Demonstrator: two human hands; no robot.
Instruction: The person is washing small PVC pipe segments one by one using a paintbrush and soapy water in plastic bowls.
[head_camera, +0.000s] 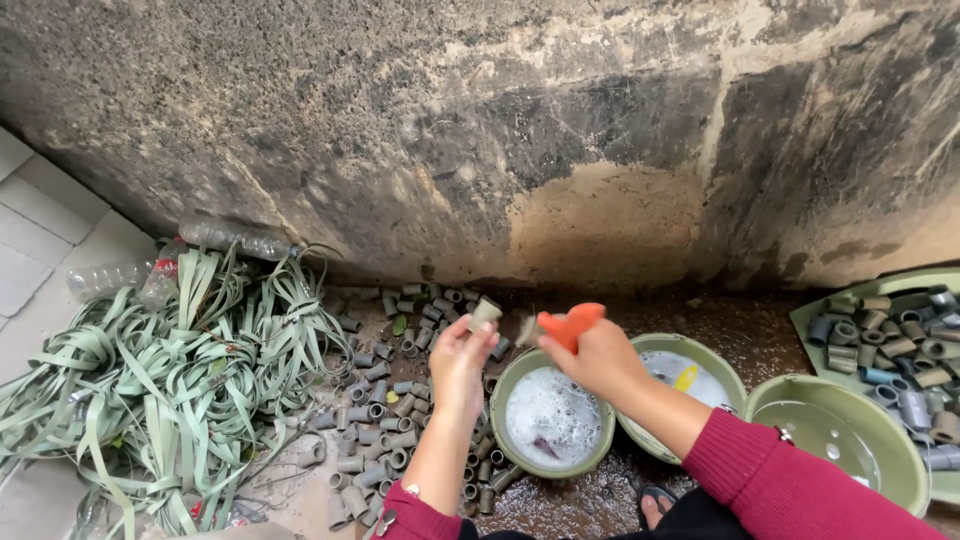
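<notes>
My left hand (460, 358) holds a short grey tube piece (485, 312) up by its fingertips, above the left rim of a green bowl of soapy water (505, 375). My right hand (598, 355) grips an orange-handled brush (568, 324) whose bristles point toward the tube piece. Both hands hover over that foamy bowl. Dark red sleeves cover both my forearms.
Many grey tube pieces (385, 420) lie on the ground at left, beside a heap of green strapping strips (170, 370) and clear plastic bottles (235, 238). Two more green bowls (690, 350) (880, 400) and a tray (820, 305) of tube pieces sit at right. A stained wall (500, 130) rises behind.
</notes>
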